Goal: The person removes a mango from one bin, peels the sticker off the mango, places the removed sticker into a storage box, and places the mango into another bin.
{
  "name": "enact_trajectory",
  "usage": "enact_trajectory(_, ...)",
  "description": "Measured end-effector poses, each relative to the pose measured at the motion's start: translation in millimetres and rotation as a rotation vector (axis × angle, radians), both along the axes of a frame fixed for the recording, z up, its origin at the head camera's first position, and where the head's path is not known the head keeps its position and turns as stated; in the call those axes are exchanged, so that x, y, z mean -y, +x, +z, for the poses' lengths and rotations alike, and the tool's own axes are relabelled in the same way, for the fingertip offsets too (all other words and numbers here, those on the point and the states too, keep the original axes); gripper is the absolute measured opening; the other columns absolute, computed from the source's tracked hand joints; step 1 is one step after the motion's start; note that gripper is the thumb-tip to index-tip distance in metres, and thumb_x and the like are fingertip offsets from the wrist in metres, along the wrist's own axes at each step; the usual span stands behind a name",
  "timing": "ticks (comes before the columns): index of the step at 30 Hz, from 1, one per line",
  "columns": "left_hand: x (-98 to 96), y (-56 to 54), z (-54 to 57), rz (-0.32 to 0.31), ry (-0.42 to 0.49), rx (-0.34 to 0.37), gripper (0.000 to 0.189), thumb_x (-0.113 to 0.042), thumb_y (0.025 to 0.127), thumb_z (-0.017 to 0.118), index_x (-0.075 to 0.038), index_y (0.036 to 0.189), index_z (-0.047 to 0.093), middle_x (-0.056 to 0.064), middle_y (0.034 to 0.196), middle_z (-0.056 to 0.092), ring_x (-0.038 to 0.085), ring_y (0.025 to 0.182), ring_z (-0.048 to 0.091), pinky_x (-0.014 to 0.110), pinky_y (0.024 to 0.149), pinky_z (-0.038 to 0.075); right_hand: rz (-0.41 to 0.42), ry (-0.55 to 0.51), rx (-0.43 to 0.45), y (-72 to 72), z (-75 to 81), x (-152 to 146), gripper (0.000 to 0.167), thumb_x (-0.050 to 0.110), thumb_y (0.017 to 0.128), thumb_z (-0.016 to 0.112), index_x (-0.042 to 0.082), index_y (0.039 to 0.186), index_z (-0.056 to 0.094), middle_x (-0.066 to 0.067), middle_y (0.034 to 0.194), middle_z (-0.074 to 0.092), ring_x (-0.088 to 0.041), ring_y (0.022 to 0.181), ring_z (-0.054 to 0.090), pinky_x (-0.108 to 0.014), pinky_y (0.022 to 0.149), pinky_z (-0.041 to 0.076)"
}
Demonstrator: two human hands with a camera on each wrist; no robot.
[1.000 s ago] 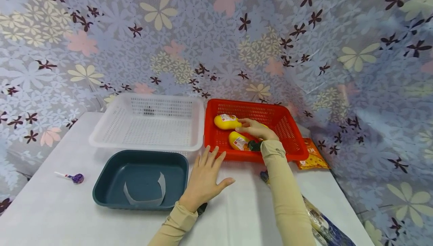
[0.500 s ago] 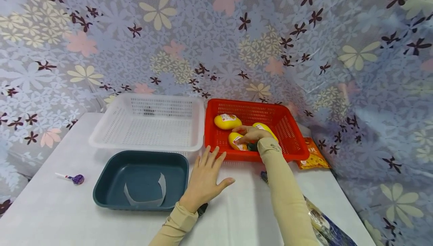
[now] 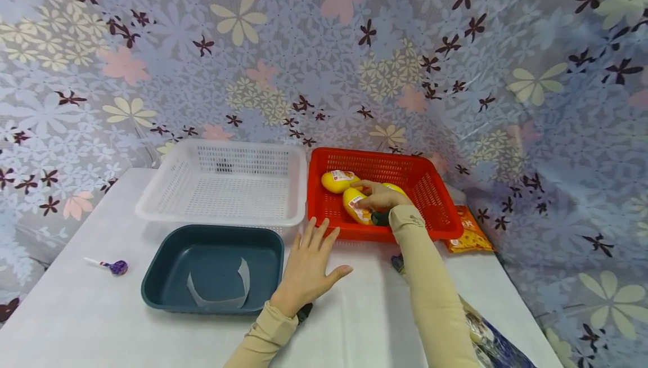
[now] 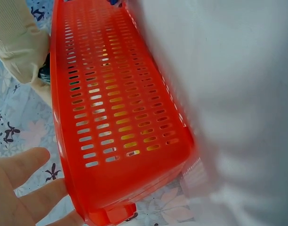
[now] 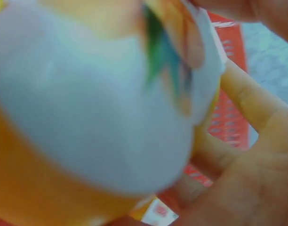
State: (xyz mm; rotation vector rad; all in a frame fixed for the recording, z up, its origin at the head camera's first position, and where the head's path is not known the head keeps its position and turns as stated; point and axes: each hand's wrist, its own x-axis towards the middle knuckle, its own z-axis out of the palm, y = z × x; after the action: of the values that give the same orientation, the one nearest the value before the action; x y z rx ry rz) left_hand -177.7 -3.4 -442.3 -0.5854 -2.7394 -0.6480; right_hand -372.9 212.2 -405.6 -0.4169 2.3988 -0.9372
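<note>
Inside the red basket (image 3: pixel 324 210) my right hand (image 3: pixel 377 196) grips a yellow egg-shaped pack (image 3: pixel 351 198) with a white printed label. In the right wrist view this pack (image 5: pixel 87 122) fills much of the picture, thumb and fingers curled round its side. Behind it lies a second yellow pack (image 3: pixel 331 181); a third pack (image 3: pixel 396 188) is partly hidden by my right hand. My left hand (image 3: pixel 307 269) is spread flat, fingertips right at the basket's front rim. The left wrist view has its fingers (image 4: pixel 45 200) straight beside the red basket wall (image 4: pixel 120 183).
A white basket (image 3: pixel 296 188) stands left of the red one, with a dark teal tray (image 3: pixel 152 269) before it. A lollipop (image 3: pixel 117 267) lies far left. An orange snack bag (image 3: pixel 471 233) is behind the red basket's right end; a blue-and-gold wrapper (image 3: pixel 491 334) lies under my right forearm.
My right hand has moved from between the yellow packs onto the front one and taken hold of it. That pack has shifted slightly back and turned. My left hand stays put.
</note>
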Motion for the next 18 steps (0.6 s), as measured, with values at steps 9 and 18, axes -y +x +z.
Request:
enact_trajectory(9,0.3,-1.4,-2.7,-0.002,-0.016,-0.010,0.074,-0.062,0.088,0.052,-0.013,0.144,0.046,0.012,0.154,0.038,0.037,0.145,0.027,0.061,0.109,0.033,0.026,-0.192,-0.134,13.1,19.9,4,0.067,0.013,0.092,0.063,0.010,0.151,0.031,-0.021,0.154,0.030,-0.042,0.134,0.038,-0.040,0.092,0.047)
enact_trajectory(18,3.3,-3.2,1.0,-0.024,0.074,0.010,0.074,-0.057,0.090,0.055,-0.010,0.145,0.043,0.014,0.152,0.040,0.037,0.145,0.028,0.061,0.109,0.033,-0.023,-0.324,-0.169,48.2,44.4,13,0.067,0.016,0.093,0.064,0.020,0.151,0.031,-0.016,0.152,0.035,-0.038,0.132,0.044,-0.044,0.096,0.048)
